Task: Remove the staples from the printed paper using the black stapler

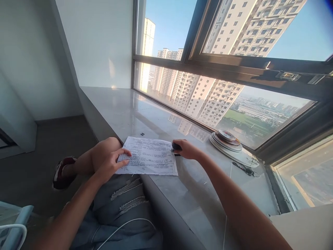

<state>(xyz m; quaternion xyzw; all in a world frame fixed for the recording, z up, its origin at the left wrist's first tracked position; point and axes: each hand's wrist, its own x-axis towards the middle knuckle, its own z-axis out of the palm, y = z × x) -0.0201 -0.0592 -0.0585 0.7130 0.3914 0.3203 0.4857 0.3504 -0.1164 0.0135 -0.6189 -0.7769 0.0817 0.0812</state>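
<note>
A printed white sheet of paper (149, 156) lies on the grey stone window sill (205, 205), its left part reaching over the sill's edge towards my lap. My left hand (113, 165) rests at the paper's left edge, thumb and index finger apart, with nothing gripped between them. At the right edge of the paper, my right hand (184, 149) is closed around a black stapler-like tool (177, 147), whose front end meets the paper. Most of the tool's body is hidden by my fingers. Two small dark pieces (142, 134) lie just beyond the paper.
A stack of plates or round lids (226, 140) stands by the window at the right. Keys (246, 169) lie near it. A window frame (234, 69) borders the sill's far side. A white cable (125, 225) crosses my lap, and a pale blue rail (20, 222) shows lower left.
</note>
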